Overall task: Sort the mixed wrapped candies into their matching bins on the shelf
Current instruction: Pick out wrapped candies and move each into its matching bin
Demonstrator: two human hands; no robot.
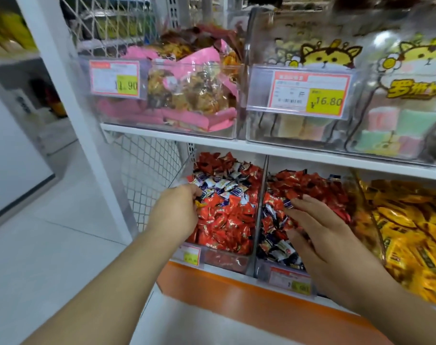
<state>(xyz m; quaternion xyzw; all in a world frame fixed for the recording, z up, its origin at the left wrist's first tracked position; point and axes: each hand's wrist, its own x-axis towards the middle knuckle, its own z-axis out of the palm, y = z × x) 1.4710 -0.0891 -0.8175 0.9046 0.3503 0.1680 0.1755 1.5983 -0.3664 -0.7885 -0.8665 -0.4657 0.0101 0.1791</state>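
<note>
1. The left arm (107, 277) enters from the lower left, bare and nearly straight, rising toward the centre of the view.
2. The left hand (177, 210) is seen from the back, its wrist bent slightly down — the fingers (194, 191) curl inward and forward, and what they close on cannot be told.
3. The right arm (396, 312) enters from the lower right corner, angled up and to the left.
4. The right hand (321, 235) lies back-up and flat, fingers straight and spread a little — the fingertips (299, 199) point up and left, with the thumb held apart below them.
</note>
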